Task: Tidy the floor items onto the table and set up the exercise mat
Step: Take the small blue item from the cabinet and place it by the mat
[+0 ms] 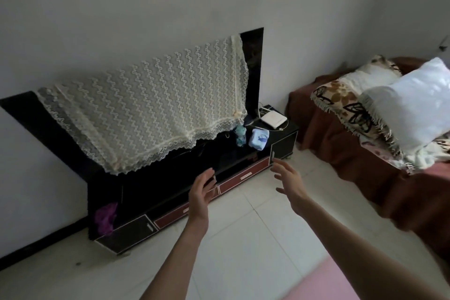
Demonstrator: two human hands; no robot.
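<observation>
Both hands, left hand (202, 190) and right hand (288, 181), reach empty with fingers spread toward the low black TV stand (185, 178). The pink exercise mat (323, 280) lies behind on the floor. A careless reach could topple the small bottle (240, 135) beside the blue tissue pack (259, 139).

TV stand (282, 140) against the wall ahead of me: bottle (240, 135), folded cloth (258, 138) and box (273, 118) at its right end. Bed (341, 153) to its right.

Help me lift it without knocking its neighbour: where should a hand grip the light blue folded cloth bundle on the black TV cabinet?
Grip the light blue folded cloth bundle across its soft sides from above; the small teal figurine stands close on its left.
</observation>
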